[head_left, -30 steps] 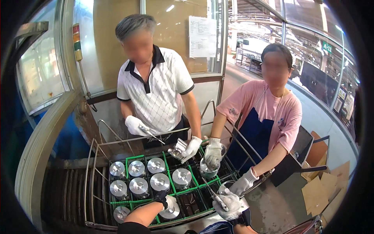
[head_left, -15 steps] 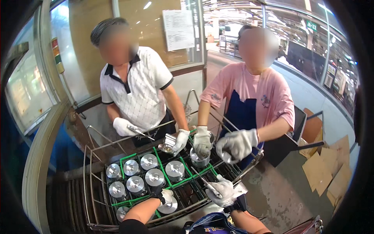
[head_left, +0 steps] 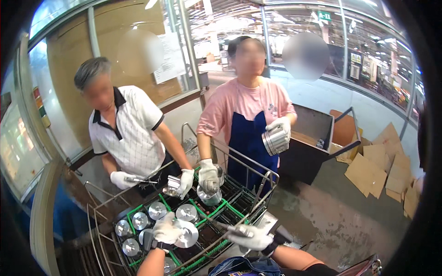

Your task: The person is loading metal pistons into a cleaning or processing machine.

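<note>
White gloves cover both of my hands. My left hand (head_left: 166,229) is closed on the side of a silver metal piston (head_left: 188,233), its round top facing up, over the near part of a wire basket (head_left: 267,176). Some of those fingers are hidden. To the right, just beyond the basket's near edge, my right hand (head_left: 252,238) grips a long thin metal hand tool (head_left: 220,224), pointing left toward the piston; its exact kind is unclear. Several more pistons (head_left: 157,210) stand upright in compartments edged in green, left of and beyond my left hand.
Across the basket, a co-worker in a white shirt (head_left: 131,112) holds a tool and a tilted piston (head_left: 172,186). Beside them, a co-worker in pink (head_left: 246,103) raises one piston (head_left: 275,140) and touches another (head_left: 209,197). A dark bin (head_left: 304,158) and cardboard sheets (head_left: 368,172) lie right.
The view has swung right. My left hand has lifted the piston and shifted it slightly away from me. The pink-shirted co-worker has raised a piston above the basket. My right hand still holds the tool.
</note>
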Motion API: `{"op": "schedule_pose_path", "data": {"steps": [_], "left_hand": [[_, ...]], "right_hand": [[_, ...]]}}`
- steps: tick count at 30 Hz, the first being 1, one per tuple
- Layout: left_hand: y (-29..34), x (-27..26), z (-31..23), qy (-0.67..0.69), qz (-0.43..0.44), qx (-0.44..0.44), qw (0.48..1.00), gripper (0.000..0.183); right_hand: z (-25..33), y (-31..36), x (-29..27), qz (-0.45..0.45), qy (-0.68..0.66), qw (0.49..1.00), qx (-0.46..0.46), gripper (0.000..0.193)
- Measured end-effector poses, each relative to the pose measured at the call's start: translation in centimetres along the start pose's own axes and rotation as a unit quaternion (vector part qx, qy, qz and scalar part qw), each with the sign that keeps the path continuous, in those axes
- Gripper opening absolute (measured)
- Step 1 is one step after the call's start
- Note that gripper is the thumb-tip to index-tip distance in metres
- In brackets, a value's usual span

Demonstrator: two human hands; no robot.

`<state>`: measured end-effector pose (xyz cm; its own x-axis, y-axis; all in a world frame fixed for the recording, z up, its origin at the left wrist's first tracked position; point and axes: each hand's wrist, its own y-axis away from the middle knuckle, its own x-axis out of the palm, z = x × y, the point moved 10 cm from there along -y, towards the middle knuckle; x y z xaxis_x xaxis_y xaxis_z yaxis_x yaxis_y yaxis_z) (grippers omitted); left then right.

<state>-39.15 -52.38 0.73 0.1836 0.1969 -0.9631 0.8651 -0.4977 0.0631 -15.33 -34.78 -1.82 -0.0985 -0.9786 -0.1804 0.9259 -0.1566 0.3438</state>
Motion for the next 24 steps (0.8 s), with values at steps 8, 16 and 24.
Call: {"op": "schedule_pose_path", "data": {"steps": [8,16,24], "left_hand": [[-0.2,6.6,-0.6,0.891,0.094,-0.125,0.427,0.051],[-1.7,7.5,3.6,0.911,0.014,-0.122,0.395,0.038],[-0.5,6.5,4.6,0.876,-0.053,-0.183,0.444,0.033]], "right_hand": [[-2.1,0.4,-0.3,-0.072,-0.139,0.988,-0.012,0.054],[0.0,0.3,-0.6,-0.018,-0.064,0.997,0.041,0.061],[0.2,-0.6,0.3,-0.067,-0.173,0.982,0.040,0.046]]}}
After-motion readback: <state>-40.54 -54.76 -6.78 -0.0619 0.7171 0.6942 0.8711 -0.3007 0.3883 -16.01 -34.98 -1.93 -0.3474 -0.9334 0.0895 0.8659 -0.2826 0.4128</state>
